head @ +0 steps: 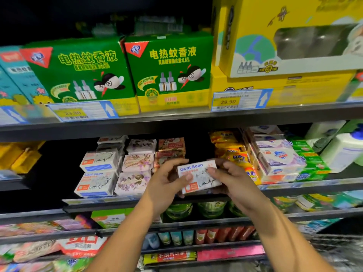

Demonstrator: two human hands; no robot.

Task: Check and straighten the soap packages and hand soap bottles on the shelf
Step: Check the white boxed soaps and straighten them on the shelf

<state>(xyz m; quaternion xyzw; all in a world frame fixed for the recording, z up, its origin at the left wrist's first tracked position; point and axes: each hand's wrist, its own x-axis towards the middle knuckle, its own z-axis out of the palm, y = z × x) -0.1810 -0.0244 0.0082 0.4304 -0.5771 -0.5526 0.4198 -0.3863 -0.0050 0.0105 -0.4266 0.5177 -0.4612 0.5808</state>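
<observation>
A white Goat Soap box with blue lettering and an orange label is held in front of the middle shelf. My left hand grips its left end, thumb over the front. My right hand grips its right end, thumb on the printed face. Two more Goat Soap boxes are stacked at the left of the same shelf. Beside them stand floral soap packages. Yellow sulfur soap packs and white-purple soap boxes sit to the right. White hand soap bottles stand at the far right.
The upper shelf holds green mosquito liquid boxes and big yellow boxes, with price tags on its rail. Green soap packs lie next to the bottles. Lower shelves carry green tubs and several small packages.
</observation>
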